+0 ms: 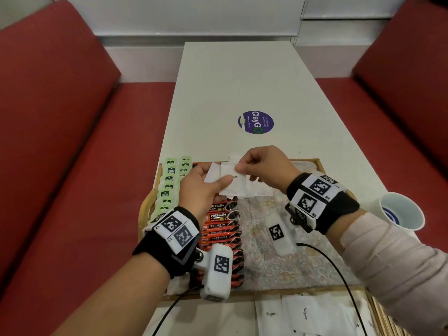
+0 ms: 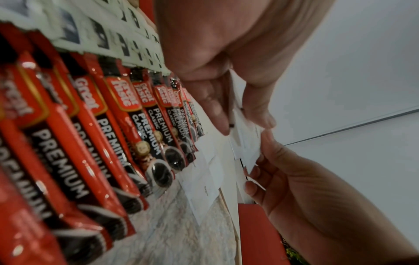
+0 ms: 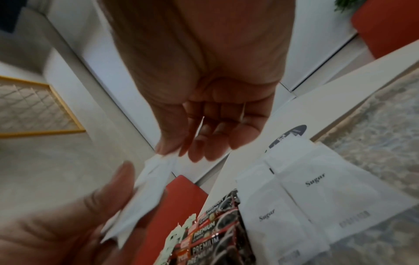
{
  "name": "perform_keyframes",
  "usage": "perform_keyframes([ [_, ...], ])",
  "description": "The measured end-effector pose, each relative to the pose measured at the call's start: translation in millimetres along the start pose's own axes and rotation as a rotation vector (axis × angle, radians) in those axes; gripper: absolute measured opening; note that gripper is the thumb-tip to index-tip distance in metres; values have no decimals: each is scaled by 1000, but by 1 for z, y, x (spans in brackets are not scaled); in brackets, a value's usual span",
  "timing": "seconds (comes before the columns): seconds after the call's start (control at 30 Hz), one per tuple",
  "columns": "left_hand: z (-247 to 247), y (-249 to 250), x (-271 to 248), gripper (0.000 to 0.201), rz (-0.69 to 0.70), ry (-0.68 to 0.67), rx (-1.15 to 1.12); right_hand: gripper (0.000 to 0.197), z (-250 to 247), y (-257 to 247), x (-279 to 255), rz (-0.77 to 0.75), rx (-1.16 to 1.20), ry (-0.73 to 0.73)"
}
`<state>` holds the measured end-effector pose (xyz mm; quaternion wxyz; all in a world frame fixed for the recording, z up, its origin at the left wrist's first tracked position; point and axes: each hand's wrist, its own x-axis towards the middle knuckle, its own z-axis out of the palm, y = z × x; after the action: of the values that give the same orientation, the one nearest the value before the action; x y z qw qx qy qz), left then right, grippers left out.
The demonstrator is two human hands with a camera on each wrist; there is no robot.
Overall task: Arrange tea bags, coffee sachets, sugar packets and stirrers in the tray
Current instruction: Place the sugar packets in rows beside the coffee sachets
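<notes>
Holding a small stack of sugar packets over the tray's far end, you are pinching it with both your left hand and right hand; peeling one off cleanly before laying it beside the coffee sachets is probably wisest.

Head downward; wrist cameras close
</notes>
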<state>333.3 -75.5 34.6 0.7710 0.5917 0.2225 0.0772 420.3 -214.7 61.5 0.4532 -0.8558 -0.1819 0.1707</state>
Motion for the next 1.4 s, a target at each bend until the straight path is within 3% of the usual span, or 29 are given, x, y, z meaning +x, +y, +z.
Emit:
perform_keyframes([
  [0.1,-1,1,2,11,6,48,36,17,-4,4,1,32,92,52],
  [0.27,-8,4,6,15,33,127,-3,17,-20,24,8,111,81,195],
  [0.4,-10,4,8,15,47,141,-3,12,-16,41,10,206,-152,82],
  [0.57,-8,6,6,13,56,117,-34,8,0,45,15,259,-244,-43],
  [1.03,-12,5,9,14,72,137,11,21,27,42,25,191,-274,45],
  [1.2,-11,6,9,15,79,111,64,11,29,41,23,147,-423,42],
  [1.3,-12,11,13,21,104,86,177,12,24,38,22,127,-423,70],
  [1.4,-12,21,18,28,175,53,452,21,9,26,18,57,-249,111],
])
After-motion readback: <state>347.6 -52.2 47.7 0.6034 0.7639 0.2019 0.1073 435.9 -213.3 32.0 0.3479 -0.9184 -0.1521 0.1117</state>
